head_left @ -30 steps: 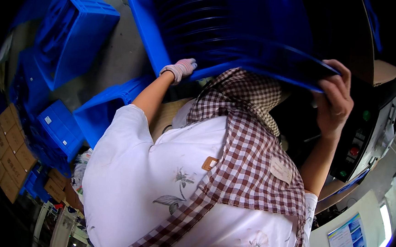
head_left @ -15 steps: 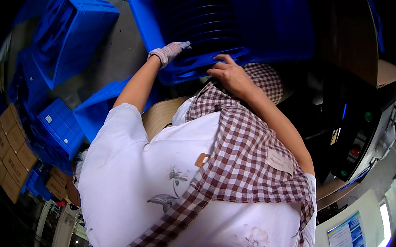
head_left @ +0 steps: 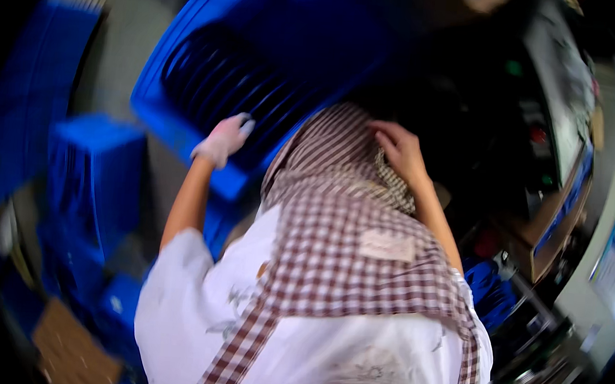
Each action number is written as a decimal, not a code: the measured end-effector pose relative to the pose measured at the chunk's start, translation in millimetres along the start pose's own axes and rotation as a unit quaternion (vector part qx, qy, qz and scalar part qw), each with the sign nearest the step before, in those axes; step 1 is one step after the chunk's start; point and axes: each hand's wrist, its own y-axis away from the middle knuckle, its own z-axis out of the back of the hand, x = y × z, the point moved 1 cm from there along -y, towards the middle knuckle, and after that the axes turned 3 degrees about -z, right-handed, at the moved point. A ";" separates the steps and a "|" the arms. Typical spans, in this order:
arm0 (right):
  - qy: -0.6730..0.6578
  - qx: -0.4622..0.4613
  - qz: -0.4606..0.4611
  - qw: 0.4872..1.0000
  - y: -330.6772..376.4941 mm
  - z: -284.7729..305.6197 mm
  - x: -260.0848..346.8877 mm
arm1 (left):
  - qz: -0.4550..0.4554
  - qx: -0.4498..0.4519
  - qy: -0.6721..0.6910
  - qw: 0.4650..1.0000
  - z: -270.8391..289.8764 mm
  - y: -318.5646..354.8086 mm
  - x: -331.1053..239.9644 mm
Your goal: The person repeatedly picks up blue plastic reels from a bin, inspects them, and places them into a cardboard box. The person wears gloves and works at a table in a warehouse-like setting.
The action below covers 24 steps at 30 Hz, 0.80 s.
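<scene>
Blue crates (head_left: 88, 169) crowd left; left hand (head_left: 222, 140) grips crate rim (head_left: 183, 137).

Whole frame motion-blurred; edges of every object smeared.

Blue crate (head_left: 184, 119) at 11 o'clock: dark stacked contents show only as curved streaks, kind not identifiable. Its far wall merges into blur toward 12 o'clock; its near right corner is hidden behind the checked apron (head_left: 347, 230).

Left hand (head_left: 222, 140), gloved: fingertips smeared against the crate rim; contact versus grip cannot be told.

Right hand (head_left: 399, 150): rests at the apron's upper edge, fingertips hidden in the fabric folds.

Blue crates (head_left: 91, 177) at 9 o'clock: outlines only.

Machine and screen area (head_left: 570, 210) at 3 o'clock: blurred, details unreadable.

Cardboard (head_left: 72, 350) at 7 o'clock runs off into the dark rim.
</scene>
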 end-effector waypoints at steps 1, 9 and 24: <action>0.040 -0.044 -0.008 0.998 14.9 12.8 -8.8 | -0.064 -0.063 0.024 0.996 13.9 -7.9 -23.3; -0.057 -0.238 -0.126 0.962 120.2 32.5 -15.1 | -0.455 -0.135 0.166 0.864 124.2 -29.3 -273.4; -0.088 -0.595 -0.243 0.761 290.7 117.3 21.7 | -0.274 -0.142 -0.440 0.843 209.9 -382.5 -390.0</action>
